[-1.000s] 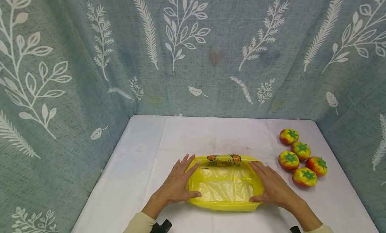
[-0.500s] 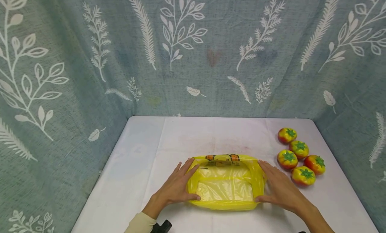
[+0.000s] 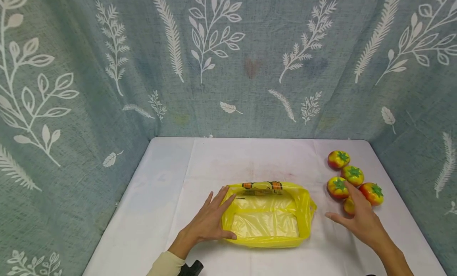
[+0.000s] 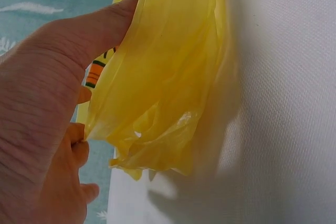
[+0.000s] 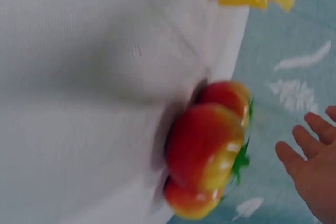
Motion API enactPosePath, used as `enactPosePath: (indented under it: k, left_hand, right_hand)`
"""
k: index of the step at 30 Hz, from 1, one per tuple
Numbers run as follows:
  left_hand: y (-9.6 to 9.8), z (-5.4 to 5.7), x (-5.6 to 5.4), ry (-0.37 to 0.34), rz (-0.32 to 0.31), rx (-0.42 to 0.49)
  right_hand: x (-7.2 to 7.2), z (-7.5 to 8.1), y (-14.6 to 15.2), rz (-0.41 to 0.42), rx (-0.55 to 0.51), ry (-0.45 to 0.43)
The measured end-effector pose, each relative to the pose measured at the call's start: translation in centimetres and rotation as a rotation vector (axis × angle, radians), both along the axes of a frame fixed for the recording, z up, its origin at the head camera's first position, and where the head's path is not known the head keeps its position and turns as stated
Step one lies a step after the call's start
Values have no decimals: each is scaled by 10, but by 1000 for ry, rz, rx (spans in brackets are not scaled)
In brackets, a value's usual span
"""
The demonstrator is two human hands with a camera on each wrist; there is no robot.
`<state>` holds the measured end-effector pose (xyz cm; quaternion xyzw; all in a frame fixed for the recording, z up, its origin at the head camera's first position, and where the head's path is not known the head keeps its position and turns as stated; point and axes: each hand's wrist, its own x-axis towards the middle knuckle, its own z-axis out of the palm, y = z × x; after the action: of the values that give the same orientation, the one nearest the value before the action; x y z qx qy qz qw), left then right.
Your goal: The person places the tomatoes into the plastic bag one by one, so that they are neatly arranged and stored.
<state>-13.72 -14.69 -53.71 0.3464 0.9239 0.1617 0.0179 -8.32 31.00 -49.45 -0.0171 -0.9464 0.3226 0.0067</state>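
A yellow plastic bag (image 3: pixel 304 218) stands with its mouth spread wide at the middle of the table. My left hand (image 3: pixel 208 222) rests on the bag's left end, fingers straight and spread, thumb over the rim. In the left wrist view, the thin bag wall (image 4: pixel 163 77) covers the thumb's tip. My right hand (image 3: pixel 365 222) hovers over a group of several red-and-yellow, tomato-like fruits with green calyxes, holding nothing. Its index finger overlaps one fruit (image 3: pixel 336 188) and the hand partly hides a nearer fruit (image 3: pixel 348 206). The right wrist view shows a fruit (image 5: pixel 202 145) beside the spread fingers.
The table (image 3: pixel 160 196) has a white cover. Leaf-patterned teal cloth (image 3: pixel 250 121) rises at its back and sides. Other fruits stand farther back and right, including one at the far end (image 3: pixel 335 161) and one on the right (image 3: pixel 373 196).
My right hand has left the bag's right end and moved right over the fruits. My left hand has stayed on the bag, and the bag's mouth is still spread.
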Motion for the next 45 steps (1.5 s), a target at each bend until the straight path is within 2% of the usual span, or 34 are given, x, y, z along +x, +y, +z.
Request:
enactPosePath:
  k: [6, 10, 15, 18, 31, 37, 45]
  left_hand:
    - [-2, 0, 1, -19, 17, -3]
    - [-2, -1, 0, -24, 11, 16]
    - [-1, -3, -1, -24, 6, 8]
    - [-1, -4, -1, -15, 4, 7]
    - [0, -1, 1, -6, 22, -11]
    - [0, 0, 2, 25, 10, -1]
    - [1, 1, 3, -1, 23, -15]
  right_hand:
    - [-4, 1, 29, -176, -133, 89]
    - [-5, -5, 51, -309, -213, 130]
    - [-9, -17, 71, -444, -349, 105]
    - [-13, -25, 78, -498, -407, 84]
    - [-29, -47, 94, -558, -450, -57]
    - [-32, -54, 94, -567, -461, -66]
    - [-32, -57, 93, -532, -450, -77]
